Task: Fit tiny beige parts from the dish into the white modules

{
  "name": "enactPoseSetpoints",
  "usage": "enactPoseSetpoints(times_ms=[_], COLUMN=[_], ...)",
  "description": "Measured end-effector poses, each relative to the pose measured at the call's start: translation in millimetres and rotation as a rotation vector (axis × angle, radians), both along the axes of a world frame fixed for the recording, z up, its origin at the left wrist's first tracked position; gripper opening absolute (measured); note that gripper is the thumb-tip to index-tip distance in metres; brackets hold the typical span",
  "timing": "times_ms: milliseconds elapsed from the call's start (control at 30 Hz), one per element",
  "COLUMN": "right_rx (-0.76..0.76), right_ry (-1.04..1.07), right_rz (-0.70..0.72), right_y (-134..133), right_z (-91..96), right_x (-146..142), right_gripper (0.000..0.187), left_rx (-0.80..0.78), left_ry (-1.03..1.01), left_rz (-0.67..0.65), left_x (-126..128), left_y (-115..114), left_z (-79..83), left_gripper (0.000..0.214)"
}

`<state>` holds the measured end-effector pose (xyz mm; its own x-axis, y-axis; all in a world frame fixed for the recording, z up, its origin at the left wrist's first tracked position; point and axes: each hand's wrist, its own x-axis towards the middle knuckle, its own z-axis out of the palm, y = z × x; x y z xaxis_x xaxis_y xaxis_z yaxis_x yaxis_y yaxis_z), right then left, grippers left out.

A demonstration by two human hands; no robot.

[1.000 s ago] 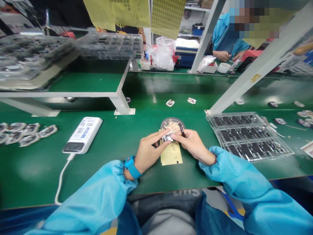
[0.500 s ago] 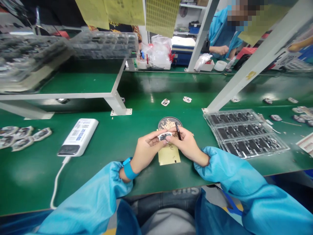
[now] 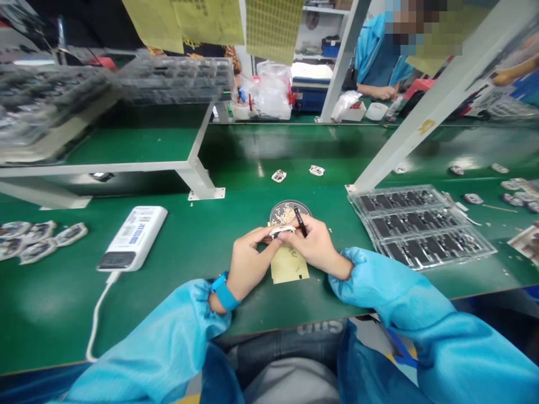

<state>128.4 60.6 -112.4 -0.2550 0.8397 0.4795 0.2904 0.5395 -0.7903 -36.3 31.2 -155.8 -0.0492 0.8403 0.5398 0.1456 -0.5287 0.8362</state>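
Observation:
Between my two hands is a small white-edged device casing [image 3: 281,230], tilted so that its edge faces me. My left hand [image 3: 249,258] grips its left side, thumb below and fingers behind. On the other side my right hand [image 3: 316,241] pinches the casing and also keeps a thin black pen-like tool [image 3: 300,221] upright between its fingers; the tool's tip is hidden. Beyond the hands lies a round grey dish [image 3: 290,209] with many small beige pieces in it. Under the hands a yellow paper sheet [image 3: 290,269] rests on the green table.
A white power bank [image 3: 137,235] with a cable lies left, near several similar casings [image 3: 37,238]. Clear trays [image 3: 421,224] of dark parts are stacked right. Two casings [image 3: 316,170] lie beyond the dish. A shelf leg [image 3: 197,179] and a slanted post [image 3: 379,123] rise from the table. Opposite sits a co-worker [image 3: 379,62].
The casing has been tipped in my hands, so its inner face now shows less and its edge more. The black tool leans slightly more to the left. The whole view has shifted slightly.

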Motion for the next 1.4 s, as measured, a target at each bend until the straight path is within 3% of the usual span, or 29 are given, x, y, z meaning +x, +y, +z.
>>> enactPoseSetpoints(times_ms=[333,433,600,667,800,967,1133,1400], right_rx=[-0.025,-0.011,0.291,0.398,0.427,0.375,0.451,0.415], right_ry=[-0.023,-0.080,-0.180,-0.215,-0.294,-0.315,-0.289,-0.293], right_rz=[-0.015,-0.029,0.004,0.093,0.203,0.177,0.210,0.233], right_y=[6,10,13,14,19,20,16,14], right_z=[-0.2,0.6,8.3,12.4,18.4,19.6,16.0,20.9], right_x=[-5,-2,13,19,33,41,37,37], right_gripper=[0.036,0.036,0.039,0.024,0.012,0.014,0.018,0.011], left_rx=[0.009,-0.054,-0.195,-0.235,-0.270,-0.221,-0.075,-0.004], left_ry=[-0.057,-0.090,-0.179,-0.205,-0.218,-0.140,0.047,0.103], left_rz=[0.050,0.008,-0.118,-0.164,-0.177,-0.119,-0.015,0.008], left_x=[3,2,2,3,2,1,1,2], left_y=[3,8,12,12,11,11,9,6], left_z=[-2.8,-1.6,0.0,-0.2,-1.6,-2.5,-0.4,2.6], left_gripper=[0.024,0.027,0.034,0.034,0.033,0.030,0.024,0.022])
